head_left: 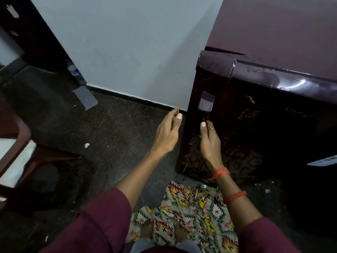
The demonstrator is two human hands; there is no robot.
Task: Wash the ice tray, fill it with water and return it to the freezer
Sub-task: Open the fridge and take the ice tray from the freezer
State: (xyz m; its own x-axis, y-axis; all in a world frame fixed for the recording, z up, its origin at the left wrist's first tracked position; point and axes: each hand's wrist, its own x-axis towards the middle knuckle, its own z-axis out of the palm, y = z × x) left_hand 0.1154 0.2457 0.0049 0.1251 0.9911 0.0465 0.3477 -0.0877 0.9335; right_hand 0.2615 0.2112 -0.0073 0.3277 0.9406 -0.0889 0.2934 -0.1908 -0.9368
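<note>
On the fridge handle [205, 104], low down, the right hand [208, 141] grips.

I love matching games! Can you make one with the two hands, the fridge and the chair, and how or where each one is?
Things:
1. left hand
2. right hand
3. fridge
4. chair

Descriptions:
A. dark purple and shiny
B. holds the handle
C. brown, at the far left
D. open, holding nothing, beside the fridge's edge

Pairs: 1-D, 2-B, 3-A, 4-C
</note>
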